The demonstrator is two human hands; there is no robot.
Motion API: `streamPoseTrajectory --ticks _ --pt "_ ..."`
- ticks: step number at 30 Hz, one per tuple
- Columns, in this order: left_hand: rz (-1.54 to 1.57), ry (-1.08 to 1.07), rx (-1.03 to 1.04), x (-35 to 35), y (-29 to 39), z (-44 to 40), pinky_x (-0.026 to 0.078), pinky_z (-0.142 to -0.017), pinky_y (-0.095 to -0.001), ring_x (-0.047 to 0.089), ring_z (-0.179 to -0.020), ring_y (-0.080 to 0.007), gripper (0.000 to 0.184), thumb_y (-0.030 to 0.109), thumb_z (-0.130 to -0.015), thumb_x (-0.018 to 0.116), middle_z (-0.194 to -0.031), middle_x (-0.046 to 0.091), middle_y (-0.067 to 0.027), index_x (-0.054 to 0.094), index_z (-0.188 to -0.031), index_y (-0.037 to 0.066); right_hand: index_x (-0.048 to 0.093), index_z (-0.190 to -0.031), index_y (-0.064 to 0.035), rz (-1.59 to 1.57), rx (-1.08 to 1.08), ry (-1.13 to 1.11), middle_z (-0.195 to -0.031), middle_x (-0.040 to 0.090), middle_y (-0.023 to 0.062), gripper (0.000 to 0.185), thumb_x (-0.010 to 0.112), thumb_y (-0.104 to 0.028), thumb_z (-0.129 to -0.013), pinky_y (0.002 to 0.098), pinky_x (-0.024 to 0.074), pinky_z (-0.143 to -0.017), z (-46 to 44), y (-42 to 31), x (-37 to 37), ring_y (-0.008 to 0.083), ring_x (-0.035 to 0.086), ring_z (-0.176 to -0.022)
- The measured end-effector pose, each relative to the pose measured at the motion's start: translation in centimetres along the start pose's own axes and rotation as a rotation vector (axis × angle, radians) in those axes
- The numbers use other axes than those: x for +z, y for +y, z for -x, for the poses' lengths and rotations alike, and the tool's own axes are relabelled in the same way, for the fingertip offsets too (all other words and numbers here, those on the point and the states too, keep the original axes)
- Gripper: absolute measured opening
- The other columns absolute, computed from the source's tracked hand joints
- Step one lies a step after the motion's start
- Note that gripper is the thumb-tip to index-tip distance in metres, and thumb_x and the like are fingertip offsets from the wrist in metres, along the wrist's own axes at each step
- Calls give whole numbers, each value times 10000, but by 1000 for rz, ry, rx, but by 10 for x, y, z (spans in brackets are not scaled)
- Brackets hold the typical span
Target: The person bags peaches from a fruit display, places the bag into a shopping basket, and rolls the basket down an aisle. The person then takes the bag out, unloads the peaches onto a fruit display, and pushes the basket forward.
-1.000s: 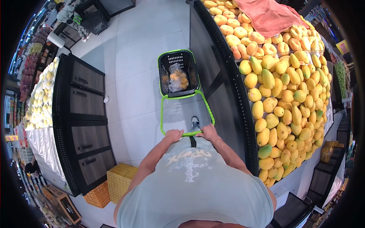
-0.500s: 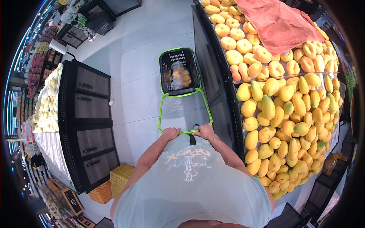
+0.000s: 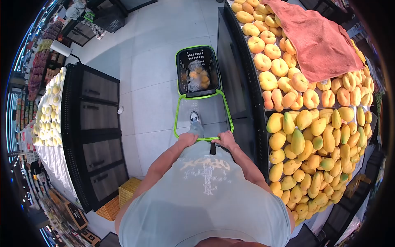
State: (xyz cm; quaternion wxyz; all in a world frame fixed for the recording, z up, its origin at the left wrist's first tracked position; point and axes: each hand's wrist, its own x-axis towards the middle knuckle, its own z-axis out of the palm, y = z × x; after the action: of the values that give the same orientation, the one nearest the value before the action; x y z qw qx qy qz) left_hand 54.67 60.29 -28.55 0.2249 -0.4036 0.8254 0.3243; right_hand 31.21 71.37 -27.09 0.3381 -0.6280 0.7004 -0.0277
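Observation:
Both my hands grip the lime-green handle (image 3: 177, 115) of a black shopping basket (image 3: 178, 78). My left hand (image 3: 187, 139) is wrapped round the left part of the crossbar. Near its right end, my right hand (image 3: 225, 139) closes on the same bar. Ahead of me, the basket stands low by the floor with its handle stretched back to my waist. Inside it lies a clear plastic bag of orange-yellow fruit (image 3: 200, 77). One of my shoes (image 3: 194, 117) shows within the handle's frame.
On the right, a stand holds yellow mangoes (image 3: 308, 144) and flat peaches (image 3: 279, 68), partly under a red cloth (image 3: 317, 41). A dark cabinet (image 3: 98, 115) with pale fruit (image 3: 51, 107) lines the left. Wicker baskets (image 3: 128, 191) stand at its near end. A person (image 3: 76, 10) is far left.
My shoe has come into view inside the handle frame. The basket sits slightly higher and further right in view, and the right-hand fruit stand has shifted down and right. Both hands keep their grip.

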Motion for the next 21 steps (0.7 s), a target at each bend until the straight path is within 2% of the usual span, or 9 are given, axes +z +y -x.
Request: streamPoseTrajectory --ticks 9,14,21 --pt "19 -46 32 -81 -49 -47 489 -804 -489 640 -892 -388 618 473 -950 279 -921 674 -215 688 -857 20 714 -862 -67 -8 26 -8 -715 657 155 604 604 -652 -754 408 401 -871 -84 -28 -36 334 629 -816" --pt "15 -71 44 -120 -77 -70 491 -798 -486 642 -889 -383 616 472 -955 277 -922 677 -209 692 -871 24 711 -928 -71 -4 72 -95 -754 674 158 625 606 -661 -750 422 419 -866 -131 -46 -50 327 639 -854" --pt "-77 -80 106 -170 -107 -90 511 -750 -462 662 -860 -345 578 434 -962 281 -912 692 -172 701 -895 44 710 -930 -60 12 115 -97 -804 679 158 649 592 -674 -754 430 419 -867 -180 -68 -64 330 639 -866"
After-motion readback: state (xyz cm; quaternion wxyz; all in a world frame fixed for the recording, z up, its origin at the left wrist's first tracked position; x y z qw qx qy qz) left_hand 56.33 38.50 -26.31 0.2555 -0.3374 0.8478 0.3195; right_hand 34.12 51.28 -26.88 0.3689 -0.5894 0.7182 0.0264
